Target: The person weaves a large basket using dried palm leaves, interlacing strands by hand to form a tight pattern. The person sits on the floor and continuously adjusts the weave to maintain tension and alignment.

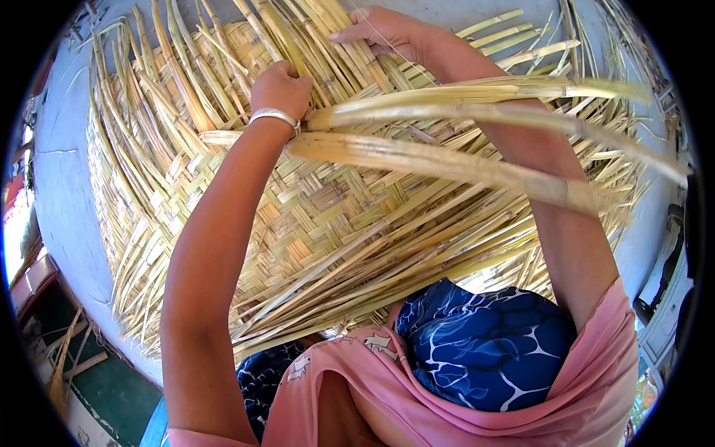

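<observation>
A woven mat (309,220) of yellowish split strips fills the middle of the frame, loose ends fringing its upper left and lower edges. At upper centre the left hand (281,93) has its fingers curled inward beside a strip bundle (328,63), what they close on hidden; the right hand (391,36) lays its thumb across that bundle, its grip uncertain, while long blurred strips (447,156) cross the right forearm (562,216).

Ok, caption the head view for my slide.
Left hand and right hand at pale strips of a partly woven mat, wide strips crossing over the right forearm.
</observation>
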